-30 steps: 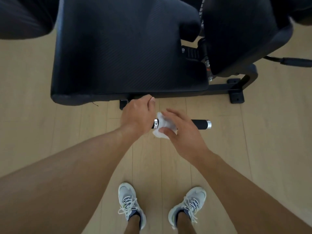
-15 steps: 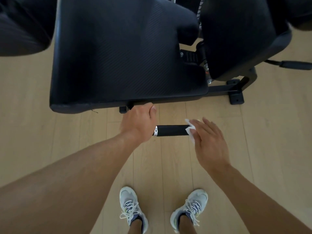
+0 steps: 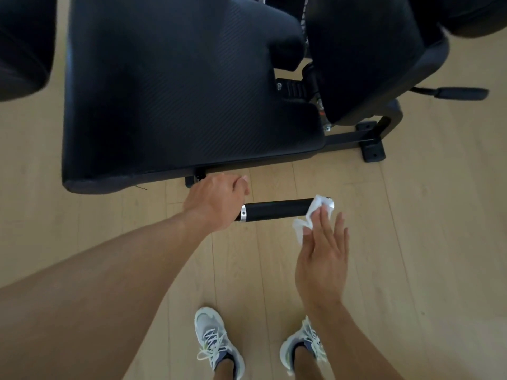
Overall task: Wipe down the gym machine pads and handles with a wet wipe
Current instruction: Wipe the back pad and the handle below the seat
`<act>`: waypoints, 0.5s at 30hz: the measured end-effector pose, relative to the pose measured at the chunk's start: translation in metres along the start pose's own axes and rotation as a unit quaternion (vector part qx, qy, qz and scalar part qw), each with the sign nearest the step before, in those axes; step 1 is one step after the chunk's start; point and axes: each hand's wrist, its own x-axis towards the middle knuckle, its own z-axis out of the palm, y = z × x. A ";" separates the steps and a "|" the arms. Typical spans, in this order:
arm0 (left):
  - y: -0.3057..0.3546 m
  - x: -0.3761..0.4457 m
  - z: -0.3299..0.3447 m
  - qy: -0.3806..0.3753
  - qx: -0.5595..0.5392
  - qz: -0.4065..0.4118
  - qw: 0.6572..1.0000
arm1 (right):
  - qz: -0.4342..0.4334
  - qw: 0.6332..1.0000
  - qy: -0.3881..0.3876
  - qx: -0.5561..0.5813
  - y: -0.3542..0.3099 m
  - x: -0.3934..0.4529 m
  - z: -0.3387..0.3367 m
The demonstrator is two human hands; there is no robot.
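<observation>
Wiping is reaching the handle [image 3: 277, 209] tip: the right hand [image 3: 322, 259], fingers nearly straight, is pressing the wet wipe [image 3: 312, 212] against the chrome end cap — no curled grip. The left hand [image 3: 216, 201] is clasping the handle's inner end. Pads — seat pad [image 3: 178, 91] included — are likely awaiting attention; their state is not discernible.

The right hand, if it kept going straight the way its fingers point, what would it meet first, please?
Probably the wet wipe that the right hand presses against the far end of the black handle; beyond lies floor, though depth is unclear.
</observation>
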 end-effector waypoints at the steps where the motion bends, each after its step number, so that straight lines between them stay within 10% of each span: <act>1: 0.000 0.000 0.001 0.000 -0.005 0.001 1.000 | 0.004 1.000 -0.006 0.008 -0.006 0.000 0.002; 10: -0.001 0.004 0.002 0.011 0.005 0.008 1.000 | -0.236 0.971 -0.047 -0.013 -0.082 -0.015 0.018; 15: -0.006 0.005 0.006 0.004 -0.008 0.007 1.000 | -0.090 0.994 -0.009 -0.061 -0.012 0.022 -0.004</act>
